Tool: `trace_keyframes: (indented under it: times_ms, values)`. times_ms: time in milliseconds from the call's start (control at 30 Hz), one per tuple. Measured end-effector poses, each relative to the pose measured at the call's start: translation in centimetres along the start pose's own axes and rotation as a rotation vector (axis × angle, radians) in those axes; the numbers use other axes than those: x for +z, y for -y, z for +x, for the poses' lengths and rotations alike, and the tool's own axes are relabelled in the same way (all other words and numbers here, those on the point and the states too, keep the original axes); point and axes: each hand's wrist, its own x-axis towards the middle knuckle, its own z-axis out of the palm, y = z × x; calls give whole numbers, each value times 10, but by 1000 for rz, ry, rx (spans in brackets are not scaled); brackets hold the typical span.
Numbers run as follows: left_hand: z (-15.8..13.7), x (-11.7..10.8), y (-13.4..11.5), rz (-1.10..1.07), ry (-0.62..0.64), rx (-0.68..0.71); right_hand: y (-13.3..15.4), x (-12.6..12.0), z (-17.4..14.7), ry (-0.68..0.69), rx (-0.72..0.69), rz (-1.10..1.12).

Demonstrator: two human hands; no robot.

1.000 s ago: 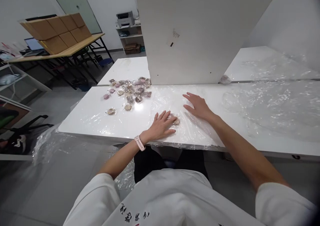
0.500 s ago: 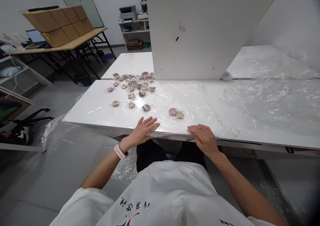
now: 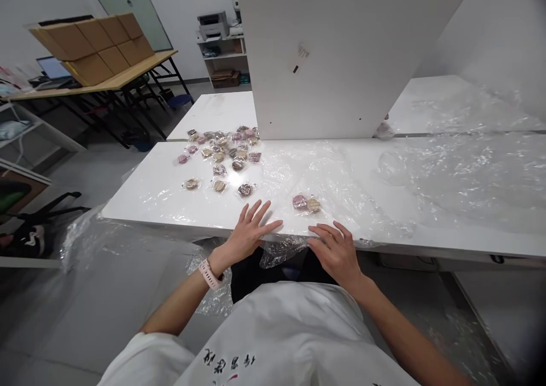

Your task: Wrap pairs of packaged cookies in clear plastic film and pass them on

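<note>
Showing low in the middle of the frame, the left hand is held at the near edge of the white table, with its fingers spread apart and nothing seen in its grip. A pale band is worn on that wrist. The right hand is held at the same edge, with its fingers bent. Whether the film is pinched there cannot be told. Between the hands, that film is hung over the edge.

Just above the right hand, a pink packet and a tan packet are laid side by side, not gripped by either hand. These two seem to be set apart by now. Many more seem to be left: a brown packet, a striped packet and a gold packet are spread in a loose row up and left of the left hand, and behind them a pile is scattered. None of these is touched.

Farther up, a tall board is stood. At the upper left, boxes are stacked on a desk.
</note>
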Motion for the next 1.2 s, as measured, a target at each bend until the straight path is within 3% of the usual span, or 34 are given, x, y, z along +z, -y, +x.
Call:
trace_keyframes:
  times_ms: [133,233,300,367,467,533,633,700,800,867,1000,1100,1200]
  values:
    - [23,-3,7,-178,-240,-38,3,-12,30,-80,128,196]
    - [71,-25,11,-213,-388,-179,-16,-25,59,-100,344,287]
    - [111,-37,10,-151,-390,-274,-38,-25,74,-56,519,295]
    - [148,-42,5,-153,-287,-351,-63,-17,83,26,672,242]
    - [177,-38,-5,-311,-191,-374,-88,-4,84,134,763,70]
    - [177,-31,-9,-481,-125,-216,-91,-1,79,84,700,-66]
    - [161,-21,-4,-567,92,99,-78,-9,66,-58,515,-210]
    - [153,-14,4,-527,204,186,-66,-15,59,-7,369,-142]
    - [150,-3,12,-491,198,143,-57,-11,50,180,211,84]
    - [151,0,13,-464,153,62,-59,-4,45,191,212,161]
    - [151,-1,7,-438,114,-71,-71,2,41,78,368,253]
    - [150,-4,3,-477,176,-177,-79,-1,43,143,585,362]
    - [150,-3,-2,-390,175,-275,-81,-3,49,154,674,218]
